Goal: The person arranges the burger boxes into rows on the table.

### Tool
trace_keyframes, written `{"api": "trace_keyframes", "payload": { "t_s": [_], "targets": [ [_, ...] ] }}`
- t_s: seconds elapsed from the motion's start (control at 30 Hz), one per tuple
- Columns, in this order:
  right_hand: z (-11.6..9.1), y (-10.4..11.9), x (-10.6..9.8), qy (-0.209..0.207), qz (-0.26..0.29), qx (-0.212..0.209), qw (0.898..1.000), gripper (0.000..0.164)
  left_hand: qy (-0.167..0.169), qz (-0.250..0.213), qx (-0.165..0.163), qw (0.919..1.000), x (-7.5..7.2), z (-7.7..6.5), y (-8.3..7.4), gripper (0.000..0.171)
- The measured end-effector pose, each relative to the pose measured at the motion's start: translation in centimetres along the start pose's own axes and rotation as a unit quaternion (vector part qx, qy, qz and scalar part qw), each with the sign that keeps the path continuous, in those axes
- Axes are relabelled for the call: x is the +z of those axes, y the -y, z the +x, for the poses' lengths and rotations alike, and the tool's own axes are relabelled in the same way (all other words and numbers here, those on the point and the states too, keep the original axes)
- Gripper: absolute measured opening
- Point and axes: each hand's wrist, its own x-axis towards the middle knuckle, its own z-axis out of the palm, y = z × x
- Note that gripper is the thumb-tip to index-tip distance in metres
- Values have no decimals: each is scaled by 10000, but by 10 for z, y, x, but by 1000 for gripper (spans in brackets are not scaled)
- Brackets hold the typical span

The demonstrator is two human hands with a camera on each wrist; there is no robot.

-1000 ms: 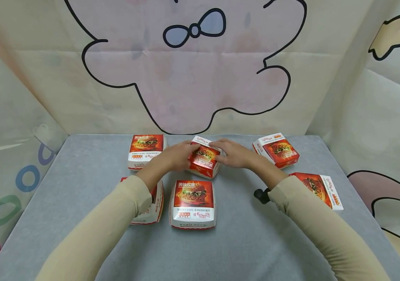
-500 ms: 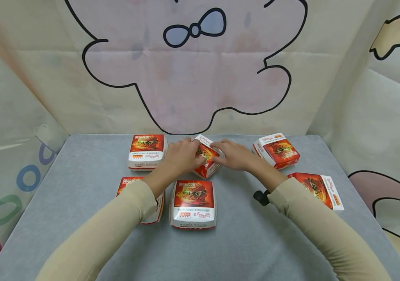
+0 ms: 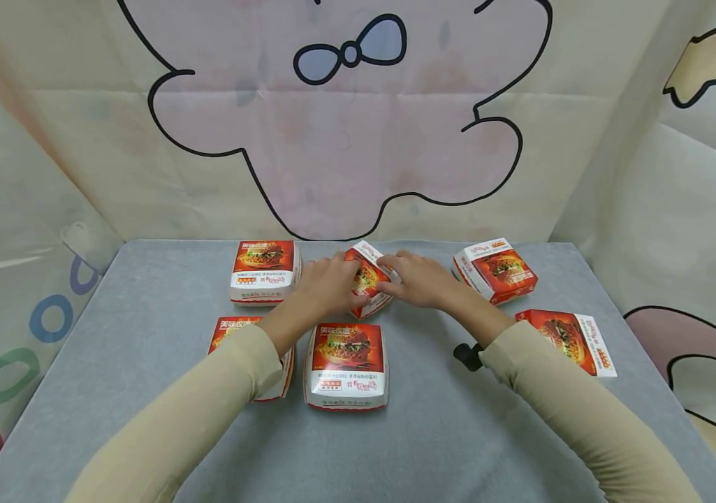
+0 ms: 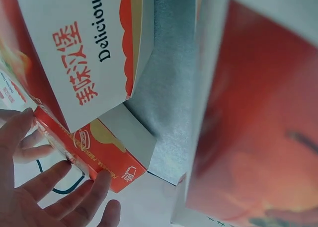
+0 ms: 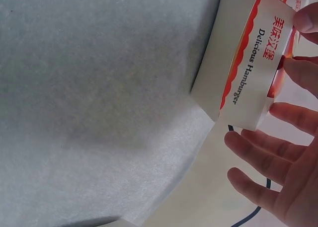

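Note:
A red and white hamburger box (image 3: 368,276) sits askew near the table's back edge, between both hands. My left hand (image 3: 326,283) lies along its left side; in the left wrist view, the fingers (image 4: 89,197) are spread and meet the box's red side (image 4: 102,155). From the other side, my right hand (image 3: 420,279) touches the box with thumb and fingertips. The right wrist view shows those fingers loosely extended along the white "Delicious Hamburger" side (image 5: 256,63). The box's underside is hidden.
Similar boxes stand around: back left (image 3: 263,272), front left (image 3: 232,332), front middle (image 3: 346,367), back right (image 3: 497,269) and front right (image 3: 568,339), partly behind my right sleeve. A grey cloth covers the table (image 3: 433,433). Printed drapes (image 3: 433,140) hang behind and beside it.
The box between my hands has turned and shifted slightly to the right and back. My left hand has moved right with it, uncovering more of the front left box. My right hand has barely moved.

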Motion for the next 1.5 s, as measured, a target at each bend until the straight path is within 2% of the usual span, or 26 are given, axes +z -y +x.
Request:
{"api": "trace_keyframes", "payload": {
  "t_s": [0.23, 0.4, 0.63, 0.93, 1.1, 1.3, 1.4, 1.5],
  "targets": [
    [-2, 0, -6, -30, -24, -113, 9999, 51, 196, -126, 153, 9996, -2, 1, 3, 56],
    [-1, -1, -11, -4, 13, -78, 10000, 53, 351, -252, 210, 9988, -2, 2, 4, 57],
    [5, -5, -16, -72, 412, -366, 9985, 54, 699, -343, 198, 9968, -5, 3, 5, 62],
    [14, -11, -16, 183, 620, -553, 9964, 52, 791, -450, 278, 9955, -3, 4, 10, 63],
    [17, -13, -16, 362, 748, -634, 9945, 50, 791, -520, 332, 9950, -2, 4, 12, 63],
    [19, -16, -13, 492, 795, -530, 9942, 51, 809, -734, 268, 9937, -4, 2, 14, 63],
    [18, -17, -12, 416, 803, -554, 9944, 52, 593, -739, 176, 9953, -5, 2, 16, 60],
    [16, -16, -12, 365, 753, -496, 9953, 53, 196, -593, 40, 9980, -4, 0, 17, 56]
  ]
}}
